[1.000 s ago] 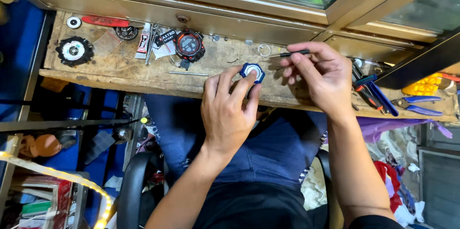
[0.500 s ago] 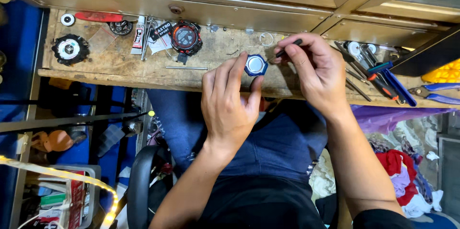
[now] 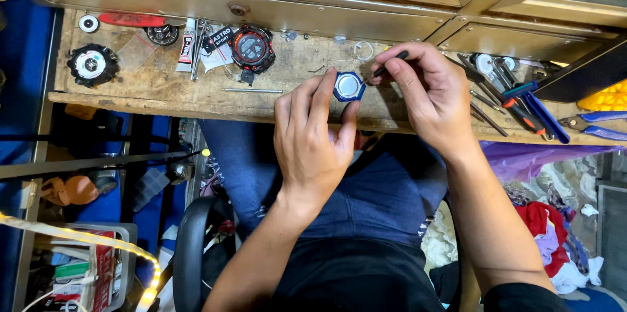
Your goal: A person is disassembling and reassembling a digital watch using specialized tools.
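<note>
Over worn bench, left hand (image 3: 313, 139) fingers pinching one blue watch case (image 3: 349, 86), right hand (image 3: 428, 93) fingers gripping one tool (image 3: 390, 64)

You sit at a worn wooden bench (image 3: 163, 87), scratched and stained. At your far left on it lie a black watch case (image 3: 93, 65), a white ring (image 3: 88, 23) and a red tool (image 3: 130, 19). A black-and-red watch (image 3: 251, 47) sits mid-bench beside a small tube (image 3: 187, 49), with a thin metal rod (image 3: 253, 91) near the front edge. At your right lie pliers (image 3: 532, 106) and screwdrivers (image 3: 486, 109).
</note>
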